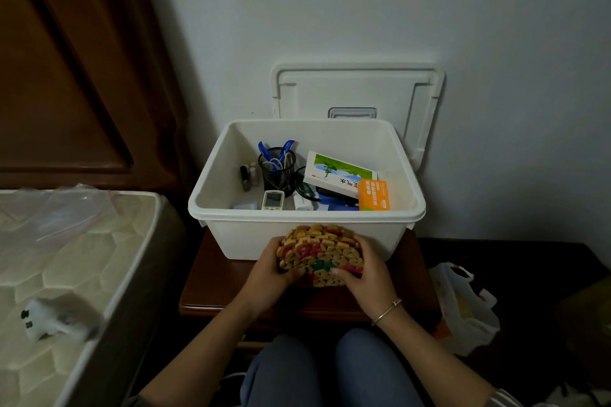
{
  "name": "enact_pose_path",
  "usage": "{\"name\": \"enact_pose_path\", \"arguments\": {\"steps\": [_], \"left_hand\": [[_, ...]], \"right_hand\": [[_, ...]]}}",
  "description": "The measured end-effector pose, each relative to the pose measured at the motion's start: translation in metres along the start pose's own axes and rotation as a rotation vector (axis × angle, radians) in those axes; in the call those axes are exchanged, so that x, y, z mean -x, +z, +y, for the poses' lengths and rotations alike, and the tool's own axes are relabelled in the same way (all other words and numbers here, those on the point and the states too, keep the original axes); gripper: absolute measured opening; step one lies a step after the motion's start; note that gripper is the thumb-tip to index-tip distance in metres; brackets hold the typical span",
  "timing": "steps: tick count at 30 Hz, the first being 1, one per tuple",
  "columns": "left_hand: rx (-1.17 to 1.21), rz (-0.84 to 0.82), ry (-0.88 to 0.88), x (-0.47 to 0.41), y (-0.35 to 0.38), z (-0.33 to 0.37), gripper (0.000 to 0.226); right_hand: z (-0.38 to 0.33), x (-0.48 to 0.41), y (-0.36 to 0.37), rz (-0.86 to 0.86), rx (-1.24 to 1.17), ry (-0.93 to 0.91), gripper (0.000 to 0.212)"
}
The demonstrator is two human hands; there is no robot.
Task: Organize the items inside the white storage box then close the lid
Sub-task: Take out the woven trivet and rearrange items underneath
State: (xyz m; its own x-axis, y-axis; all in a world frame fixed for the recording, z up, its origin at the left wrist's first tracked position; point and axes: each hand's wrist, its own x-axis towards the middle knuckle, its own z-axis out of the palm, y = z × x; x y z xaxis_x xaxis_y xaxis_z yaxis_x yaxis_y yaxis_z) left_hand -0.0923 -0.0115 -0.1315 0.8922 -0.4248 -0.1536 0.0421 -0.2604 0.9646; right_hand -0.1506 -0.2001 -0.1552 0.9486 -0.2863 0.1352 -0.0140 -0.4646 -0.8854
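Note:
The white storage box (211, 205) stands open on a brown wooden stand (215, 287). Its white lid (357, 89) leans upright against the wall behind it. Inside are a black mesh pen cup (277, 172), a green-and-white carton (337, 172), an orange carton (373, 195), a small white remote (273, 199) and small bottles (248, 177). In front of the box, both hands hold a woven pouch (319, 253) of yellow, red and green pieces. My left hand (267, 274) grips its left side and my right hand (363, 274) grips its right side.
A bare mattress (66, 258) with clear plastic on it lies at the left, and a small white object (49, 320) rests on it. A white plastic bag (463, 307) sits on the dark floor at the right. A dark wooden headboard (66, 59) fills the upper left.

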Motion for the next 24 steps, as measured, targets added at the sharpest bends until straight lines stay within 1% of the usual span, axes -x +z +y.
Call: {"name": "enact_pose_path", "arguments": {"steps": [5,8,10,14,15,18,20,24], "left_hand": [[-0.048,0.130,-0.017,-0.003,0.008,-0.004,0.051],[-0.007,0.209,-0.033,-0.003,0.014,-0.006,0.055],[0.079,0.207,-0.080,-0.001,0.016,-0.006,0.058],[0.348,0.173,-0.217,0.004,0.017,0.007,0.076],[0.391,0.175,-0.240,0.006,0.018,0.011,0.076],[0.414,0.268,-0.283,0.005,0.026,0.018,0.063],[0.365,0.337,-0.290,0.003,0.033,0.020,0.054],[0.249,0.377,-0.247,0.000,0.037,0.018,0.045]], "right_hand": [[0.007,0.006,0.008,0.110,-0.037,0.079,0.074],[0.009,0.008,0.014,0.147,-0.089,0.111,0.076],[0.010,0.009,0.017,0.155,-0.124,0.121,0.078],[0.012,0.010,0.020,0.148,-0.158,0.137,0.083],[0.013,0.010,0.021,0.148,-0.163,0.138,0.083],[0.014,0.012,0.022,0.148,-0.168,0.123,0.084],[0.014,0.013,0.022,0.152,-0.170,0.115,0.083],[0.014,0.012,0.021,0.170,-0.166,0.100,0.082]]}}
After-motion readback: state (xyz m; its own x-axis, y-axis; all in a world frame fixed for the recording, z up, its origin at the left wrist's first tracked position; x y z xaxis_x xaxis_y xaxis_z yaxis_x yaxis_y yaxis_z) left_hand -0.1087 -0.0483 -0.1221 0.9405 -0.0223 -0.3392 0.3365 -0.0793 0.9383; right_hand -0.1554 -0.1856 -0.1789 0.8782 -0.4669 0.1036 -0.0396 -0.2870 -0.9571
